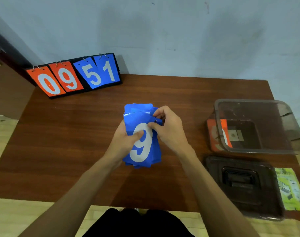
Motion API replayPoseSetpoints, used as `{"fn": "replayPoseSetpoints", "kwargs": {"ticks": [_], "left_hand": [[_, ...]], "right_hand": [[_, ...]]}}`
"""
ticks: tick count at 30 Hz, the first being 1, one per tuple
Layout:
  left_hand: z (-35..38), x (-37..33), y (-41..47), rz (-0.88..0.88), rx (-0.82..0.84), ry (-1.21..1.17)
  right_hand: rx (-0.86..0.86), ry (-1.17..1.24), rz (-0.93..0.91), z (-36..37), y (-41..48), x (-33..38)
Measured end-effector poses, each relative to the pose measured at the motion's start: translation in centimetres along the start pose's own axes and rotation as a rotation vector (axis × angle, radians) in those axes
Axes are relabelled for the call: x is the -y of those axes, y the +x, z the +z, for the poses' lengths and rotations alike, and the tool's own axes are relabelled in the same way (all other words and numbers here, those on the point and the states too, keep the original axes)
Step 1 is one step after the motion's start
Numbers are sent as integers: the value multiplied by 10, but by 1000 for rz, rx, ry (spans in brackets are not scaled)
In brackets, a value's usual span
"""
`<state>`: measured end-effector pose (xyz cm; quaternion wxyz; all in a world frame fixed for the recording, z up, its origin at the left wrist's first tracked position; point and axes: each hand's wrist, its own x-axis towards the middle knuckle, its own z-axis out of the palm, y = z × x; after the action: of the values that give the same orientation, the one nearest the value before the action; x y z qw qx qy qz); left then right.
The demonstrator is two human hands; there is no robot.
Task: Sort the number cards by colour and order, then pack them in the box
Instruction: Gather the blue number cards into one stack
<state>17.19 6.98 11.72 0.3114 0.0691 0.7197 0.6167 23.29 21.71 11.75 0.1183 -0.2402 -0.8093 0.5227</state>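
A stack of blue number cards (142, 147), a white 9 on top, is held over the middle of the table. My left hand (124, 140) grips the stack from the left, thumb pressed on the 9. My right hand (168, 127) pinches the top right corner of the cards near a punched hole. The clear brown box (282, 127) stands at the right, with orange cards (214, 135) seen beside or behind its left wall; I cannot tell whether they lie inside it.
A flip scoreboard (74, 76) at the back left shows orange 0 9 and blue 5 1. The dark box lid (240, 182) lies at the front right, a green leaflet (289, 189) beside it. The wooden table (68, 134) ends just before my lap.
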Motion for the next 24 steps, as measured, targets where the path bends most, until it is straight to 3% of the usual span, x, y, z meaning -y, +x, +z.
{"fn": "replayPoseSetpoints", "kwargs": {"ticks": [6, 9, 11, 15, 18, 21, 24], "left_hand": [[-34, 10, 9, 29, -74, -151], [-49, 20, 19, 14, -155, -307], [-54, 30, 25, -44, -139, -348], [-55, 43, 30, -195, -62, -398], [-62, 45, 42, -182, -132, -240], [-68, 45, 60, -23, -234, 27], [-57, 42, 78, -20, -113, 157]], "right_hand": [[-72, 36, 96, 44, -6, 10], [35, 172, 165, 64, -21, 2], [97, 202, 160, 80, -30, -2], [32, 94, 162, 96, -28, -5], [79, -20, 164, 95, -17, -13], [160, -154, 171, 84, -3, -23], [227, -339, 129, 75, 11, -32]]}}
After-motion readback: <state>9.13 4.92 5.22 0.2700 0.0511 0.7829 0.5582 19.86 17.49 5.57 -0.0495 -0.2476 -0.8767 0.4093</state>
